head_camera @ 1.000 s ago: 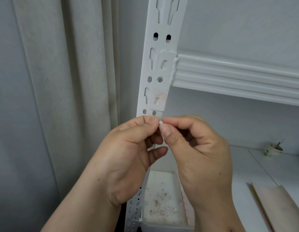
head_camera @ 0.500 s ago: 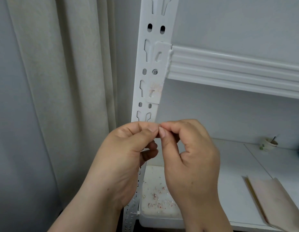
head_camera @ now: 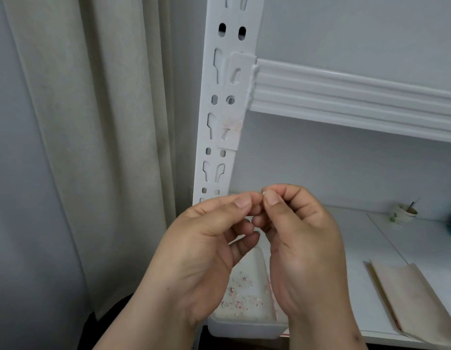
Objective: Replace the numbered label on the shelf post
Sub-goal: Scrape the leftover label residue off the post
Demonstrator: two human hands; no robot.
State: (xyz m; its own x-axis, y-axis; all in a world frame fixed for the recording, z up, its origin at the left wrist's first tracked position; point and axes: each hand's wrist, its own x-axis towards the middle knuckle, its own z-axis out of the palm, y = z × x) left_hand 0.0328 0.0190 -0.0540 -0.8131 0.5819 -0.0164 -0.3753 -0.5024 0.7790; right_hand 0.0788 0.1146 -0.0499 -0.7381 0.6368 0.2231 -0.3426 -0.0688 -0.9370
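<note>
Single head-worn wide-angle view, looking forward and slightly down. Close on left hand [head_camera: 204, 251] and right hand [head_camera: 302, 246], centred low in frame. Shelf post [head_camera: 219, 117] directly above and behind the hands, shelf beam [head_camera: 345, 97] above-right.

No legible text anywhere.

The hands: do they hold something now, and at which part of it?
A tiny white scrap is pinched between the fingertips of the right hand, with the left hand fingertips touching it. It is too small to tell what part is held.
</note>
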